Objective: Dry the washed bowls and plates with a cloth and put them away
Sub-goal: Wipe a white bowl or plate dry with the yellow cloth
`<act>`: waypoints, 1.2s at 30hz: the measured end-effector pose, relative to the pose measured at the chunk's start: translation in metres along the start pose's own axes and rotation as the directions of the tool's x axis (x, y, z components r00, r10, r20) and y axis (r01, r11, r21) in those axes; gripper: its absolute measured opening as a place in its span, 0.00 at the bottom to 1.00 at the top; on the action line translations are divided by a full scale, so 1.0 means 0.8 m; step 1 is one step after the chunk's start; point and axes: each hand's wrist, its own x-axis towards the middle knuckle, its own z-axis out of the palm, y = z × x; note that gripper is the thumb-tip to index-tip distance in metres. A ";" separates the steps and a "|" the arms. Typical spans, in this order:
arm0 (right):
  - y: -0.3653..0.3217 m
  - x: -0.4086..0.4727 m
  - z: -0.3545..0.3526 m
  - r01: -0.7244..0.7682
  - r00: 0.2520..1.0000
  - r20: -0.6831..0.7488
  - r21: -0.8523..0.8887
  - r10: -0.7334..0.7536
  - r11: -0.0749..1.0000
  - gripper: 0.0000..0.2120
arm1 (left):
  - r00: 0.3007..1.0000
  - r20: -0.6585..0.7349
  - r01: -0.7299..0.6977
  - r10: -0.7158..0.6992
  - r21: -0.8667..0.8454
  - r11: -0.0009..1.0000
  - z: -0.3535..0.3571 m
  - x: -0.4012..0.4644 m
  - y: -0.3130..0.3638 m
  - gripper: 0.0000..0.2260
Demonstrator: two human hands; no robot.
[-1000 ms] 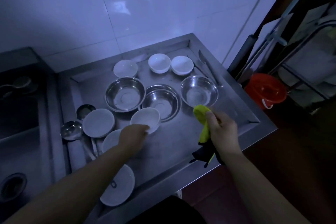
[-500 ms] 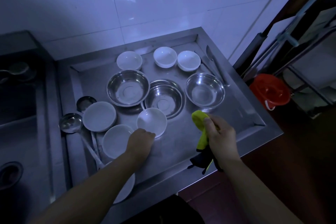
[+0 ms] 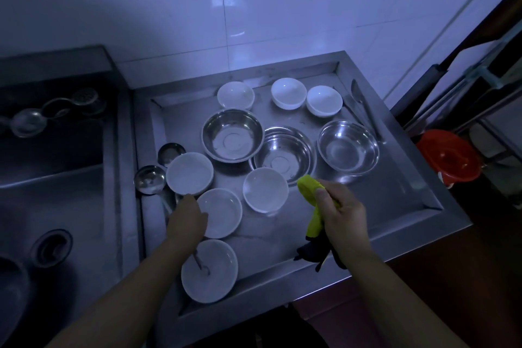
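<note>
Several white bowls and three steel bowls stand on the steel drainboard (image 3: pixel 395 195). My left hand (image 3: pixel 187 220) lies over the left rim of a white bowl (image 3: pixel 224 213) near the front, fingers curled down on its edge. Just right of it is another white bowl (image 3: pixel 265 189), untouched. My right hand (image 3: pixel 341 213) grips a yellow cloth (image 3: pixel 309 188) with a dark end hanging below, held above the board to the right of that bowl. The steel bowls (image 3: pixel 231 135) (image 3: pixel 284 150) (image 3: pixel 348 147) sit in a row behind.
Three small white bowls (image 3: pixel 288 93) line the back. A front white bowl (image 3: pixel 214 274) holds a spoon. Ladles (image 3: pixel 149 179) lie at the board's left edge, utensils (image 3: pixel 361 107) at its right. A dark sink (image 3: pixel 56 178) is left, a red bucket (image 3: pixel 449 155) on the floor right.
My left hand left the white bowl beside the cloth and moved left to the neighbouring white bowl's rim. The right hand kept the cloth and barely shifted. The camera tilted.
</note>
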 end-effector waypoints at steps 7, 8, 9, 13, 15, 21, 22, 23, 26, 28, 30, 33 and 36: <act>-0.015 -0.014 0.019 -0.005 0.999 0.039 -0.028 0.006 1.000 0.14 | 0.968 0.225 0.131 -0.115 -0.057 0.990 -0.015 0.023 -0.008 0.10; -0.019 -0.015 0.021 -0.004 0.999 0.042 -0.034 0.005 0.999 0.14 | 0.961 0.247 0.152 -0.120 -0.112 0.982 -0.019 0.024 -0.010 0.11; -0.022 -0.016 0.024 -0.003 0.999 0.046 -0.034 0.004 0.999 0.15 | 0.956 0.263 0.180 -0.132 -0.171 0.969 -0.025 0.022 -0.010 0.12; -0.034 -0.019 0.039 0.020 0.997 0.076 -0.005 -0.020 1.000 0.13 | 0.917 0.365 0.332 -0.161 -0.473 0.816 -0.048 0.010 -0.012 0.14; -0.039 -0.020 0.048 0.015 0.996 0.086 0.009 -0.016 1.000 0.12 | 0.915 0.379 0.334 -0.137 -0.522 0.785 -0.064 0.002 -0.015 0.10; -0.056 -0.025 0.077 0.037 0.984 0.176 0.011 -0.039 0.999 0.10 | 0.986 0.074 -0.128 0.147 -0.214 0.968 -0.106 -0.039 -0.023 0.18; -0.060 -0.027 0.081 0.048 0.981 0.188 0.006 -0.048 0.999 0.10 | 0.971 -0.006 -0.237 0.237 -0.109 0.965 -0.113 -0.049 -0.023 0.19; -0.063 -0.029 0.085 0.063 0.978 0.199 -0.005 -0.061 0.998 0.10 | 0.943 -0.062 -0.327 0.326 -0.005 0.945 -0.120 -0.058 -0.023 0.20; -0.070 -0.032 0.097 0.132 0.963 0.245 -0.047 -0.117 0.990 0.14 | 0.870 -0.134 -0.452 0.474 0.169 0.876 -0.144 -0.083 -0.026 0.23; -0.075 -0.034 0.105 0.163 0.955 0.263 -0.070 -0.140 0.984 0.15 | 0.843 -0.159 -0.483 0.513 0.195 0.854 -0.162 -0.097 -0.029 0.25; -0.083 -0.036 0.113 0.176 0.951 0.266 -0.036 -0.160 0.984 0.11 | 0.821 -0.211 -0.499 0.530 0.186 0.847 -0.179 -0.112 -0.032 0.27; -0.093 -0.038 0.124 0.294 0.925 0.279 -0.089 -0.259 0.952 0.06 | 0.793 -0.322 -0.499 0.518 0.146 0.854 -0.203 -0.133 -0.037 0.27; -0.110 -0.040 0.139 0.347 0.912 0.262 -0.082 -0.316 0.934 0.08 | 0.802 -0.392 -0.490 0.450 -0.003 0.872 -0.225 -0.145 -0.040 0.26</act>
